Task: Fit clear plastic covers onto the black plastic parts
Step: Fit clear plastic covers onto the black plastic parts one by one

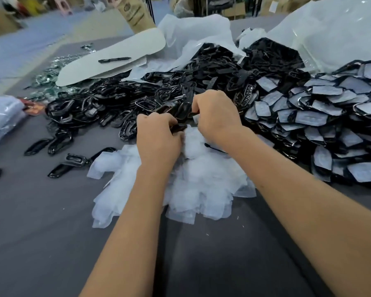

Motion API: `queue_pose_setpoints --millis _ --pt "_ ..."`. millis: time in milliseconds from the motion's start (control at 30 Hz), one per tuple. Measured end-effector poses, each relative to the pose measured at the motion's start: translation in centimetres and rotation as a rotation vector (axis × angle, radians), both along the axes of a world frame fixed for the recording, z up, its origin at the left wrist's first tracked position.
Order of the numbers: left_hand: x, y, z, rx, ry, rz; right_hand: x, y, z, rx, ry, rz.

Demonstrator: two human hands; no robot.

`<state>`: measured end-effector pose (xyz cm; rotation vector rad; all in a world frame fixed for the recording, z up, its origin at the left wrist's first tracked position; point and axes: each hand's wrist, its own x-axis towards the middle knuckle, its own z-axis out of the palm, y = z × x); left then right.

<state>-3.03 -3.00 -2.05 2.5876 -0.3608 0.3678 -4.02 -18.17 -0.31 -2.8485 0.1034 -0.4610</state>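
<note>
Your work surface: a wide table covered in dark grey cloth, lit evenly from above. Behind it you have a grey-blue floor running to the far end of the room. Along that far edge: brown cardboard boxes, blurred, and what may be a printed kraft-paper sack standing upright. At your far right, black upright frame posts, possibly shelving.

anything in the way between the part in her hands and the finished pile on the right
Nothing visible. The black part, held by the left hand and right hand, has only bare table between it and the covered pile.
</note>
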Motion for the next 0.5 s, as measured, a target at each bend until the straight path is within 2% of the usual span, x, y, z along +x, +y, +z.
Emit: queue_pose_setpoints --millis 100,167,400,500 --pt "0.24 -0.31 -0.18 -0.030 -0.022 0.027 0.84 -0.06 -0.20 -0.258 0.032 0.084" --pt "0.37 -0.37 -0.20 -0.075 -0.033 0.051 1.20 -0.13 -0.19 -0.286 0.043 0.096" --pt "0.83 -0.08 -0.07 -0.243 -0.159 0.224 0.94 0.06 0.46 -0.140 -0.022 0.110" --pt "0.55 -0.23 0.26 -0.425 -0.192 0.243 0.75 -0.36 0.67 0.020 -0.068 0.105"
